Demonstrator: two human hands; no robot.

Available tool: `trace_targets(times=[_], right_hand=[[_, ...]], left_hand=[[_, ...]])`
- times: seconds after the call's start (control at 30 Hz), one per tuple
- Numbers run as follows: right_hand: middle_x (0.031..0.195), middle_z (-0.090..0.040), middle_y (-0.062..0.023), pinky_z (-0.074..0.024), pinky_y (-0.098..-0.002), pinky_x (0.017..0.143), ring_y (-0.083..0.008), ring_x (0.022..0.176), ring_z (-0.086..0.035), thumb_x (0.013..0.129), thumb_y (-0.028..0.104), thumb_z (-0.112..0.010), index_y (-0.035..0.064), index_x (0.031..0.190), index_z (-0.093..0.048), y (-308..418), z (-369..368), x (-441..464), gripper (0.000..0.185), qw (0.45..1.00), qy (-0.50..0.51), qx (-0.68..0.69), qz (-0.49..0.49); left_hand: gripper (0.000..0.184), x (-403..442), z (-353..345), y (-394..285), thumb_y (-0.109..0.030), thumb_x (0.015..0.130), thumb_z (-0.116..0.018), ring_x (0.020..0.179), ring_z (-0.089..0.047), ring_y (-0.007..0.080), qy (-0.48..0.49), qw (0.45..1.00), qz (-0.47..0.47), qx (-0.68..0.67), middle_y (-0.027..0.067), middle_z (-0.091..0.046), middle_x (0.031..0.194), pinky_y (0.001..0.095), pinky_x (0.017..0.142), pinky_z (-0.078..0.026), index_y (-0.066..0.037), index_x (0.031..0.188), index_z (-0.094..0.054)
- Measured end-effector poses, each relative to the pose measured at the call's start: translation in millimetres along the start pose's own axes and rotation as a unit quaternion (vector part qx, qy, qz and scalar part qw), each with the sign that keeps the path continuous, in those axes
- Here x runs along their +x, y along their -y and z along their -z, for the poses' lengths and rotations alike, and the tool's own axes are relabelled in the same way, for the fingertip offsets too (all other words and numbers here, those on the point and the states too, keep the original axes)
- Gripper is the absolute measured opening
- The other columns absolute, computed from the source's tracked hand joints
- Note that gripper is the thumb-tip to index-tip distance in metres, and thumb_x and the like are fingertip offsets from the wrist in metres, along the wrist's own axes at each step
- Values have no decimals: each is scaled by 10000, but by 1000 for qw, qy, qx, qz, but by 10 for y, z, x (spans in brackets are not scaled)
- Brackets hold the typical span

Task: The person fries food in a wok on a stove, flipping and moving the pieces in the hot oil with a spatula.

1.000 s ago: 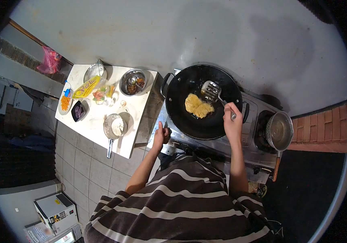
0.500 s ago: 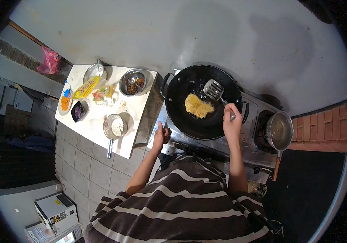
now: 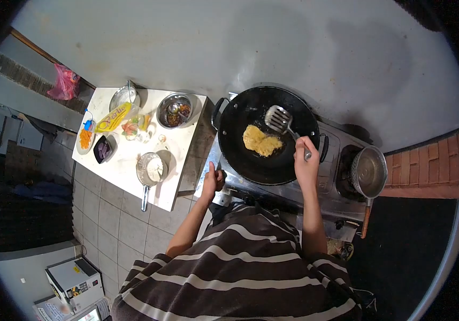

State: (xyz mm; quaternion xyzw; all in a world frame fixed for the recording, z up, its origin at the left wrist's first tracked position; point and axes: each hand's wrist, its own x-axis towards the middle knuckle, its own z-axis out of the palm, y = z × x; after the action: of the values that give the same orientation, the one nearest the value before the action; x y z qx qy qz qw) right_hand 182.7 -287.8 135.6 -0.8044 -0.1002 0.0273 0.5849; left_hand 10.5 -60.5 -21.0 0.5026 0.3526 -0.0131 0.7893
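Note:
My right hand (image 3: 307,160) is closed round the handle of a slotted metal spatula (image 3: 279,120). The spatula's head is inside a black wok (image 3: 240,160), at the upper right of a yellow, irregular piece of food (image 3: 261,141). The wok sits on a metal stove (image 3: 327,174). My left hand (image 3: 212,182) is near the stove's left front edge, below the wok's left handle, with its thumb up and its other fingers curled. Whether those fingers hold anything is hidden.
A white table (image 3: 128,171) at the left bears a steel bowl (image 3: 174,111), a pan with white contents (image 3: 151,169), a yellow packet (image 3: 114,117), a plate of orange pieces (image 3: 85,140) and a black dish (image 3: 102,149). A metal pot (image 3: 369,172) stands at the stove's right.
The spatula's head has shifted slightly within the wok, up and then a little left, staying beside the food. My left hand has hardly moved.

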Motion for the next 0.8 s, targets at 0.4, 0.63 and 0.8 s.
trace_targets(times=[0.4,0.63,0.8], right_hand=[[659,-420,-1,-367,-260,608,-79,643,-406,994,220,-498,29,875,-533,-7,34,43,228,996,53,40,-59],[648,-411,-9,-368,-264,601,-82,634,-403,993,216,-498,24,873,-531,26,56,57,229,1000,-3,-1,0],[636,-408,-18,-353,-267,568,-79,617,-380,988,206,-499,14,880,-525,-30,47,52,222,999,11,24,-17]], left_hand=[[688,27,29,27,-702,937,-215,367,-231,92,-4,1000,0,4,-43,-279,468,264,377,-158,-156,526,-296],[691,36,41,47,-700,938,-214,372,-240,91,-3,1000,-1,2,-41,-289,471,261,382,-162,-152,528,-302],[666,42,52,78,-732,913,-251,394,-208,83,3,1000,-11,7,-61,-258,499,257,382,-141,-177,545,-287]])
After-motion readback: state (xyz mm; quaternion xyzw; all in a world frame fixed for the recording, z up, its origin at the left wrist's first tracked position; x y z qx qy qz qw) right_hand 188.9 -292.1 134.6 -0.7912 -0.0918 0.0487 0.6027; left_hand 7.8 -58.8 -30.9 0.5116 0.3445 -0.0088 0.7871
